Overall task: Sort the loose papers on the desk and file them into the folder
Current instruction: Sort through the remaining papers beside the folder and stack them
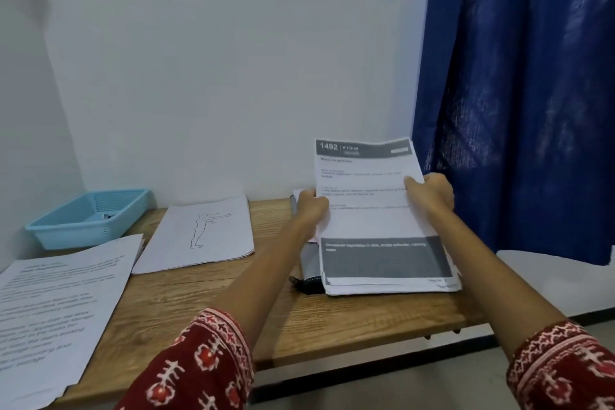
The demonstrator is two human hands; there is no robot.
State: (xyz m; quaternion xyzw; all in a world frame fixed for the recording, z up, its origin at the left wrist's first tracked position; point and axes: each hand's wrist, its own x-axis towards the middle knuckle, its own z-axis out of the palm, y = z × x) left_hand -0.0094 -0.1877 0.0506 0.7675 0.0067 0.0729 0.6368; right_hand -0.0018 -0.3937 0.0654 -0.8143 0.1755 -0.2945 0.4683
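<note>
Both hands are up at the far right of the tabletop (pixel 186 303), well apart, each clamped on one side of the same sheaf of papers (pixel 369 210). Left hand (pixel 311 206): fingers curled round the sheaf's left edge, thumb on the printed face. Right hand (pixel 431 191): closed on the right edge, thumb (pixel 411 182) pressed on the face. The sheaf's far end is lifted and tilted toward the person; its near end rests on a grey folder (pixel 311 265) lying near the right edge of the tabletop. How many sheets are in the sheaf, cannot tell; at least a few edges show at the near end. Top sheet: dark header band reading "1492" and "KITCHEN", a heading below that seems to say "Wash vegetables", smaller lines too blurred to read, and a dark block lower down with white text, not legible. Other papers, counted: two lots. One stack with a line drawing of a standing figure (pixel 199 233) lies at the middle of the far edge; one text-covered stack (pixel 56 313) overhangs the near left corner, print blurred. One light blue plastic basket (pixel 88 218) sits at the far left corner. Both sleeves (pixel 206 366) are red with a white pattern.
</note>
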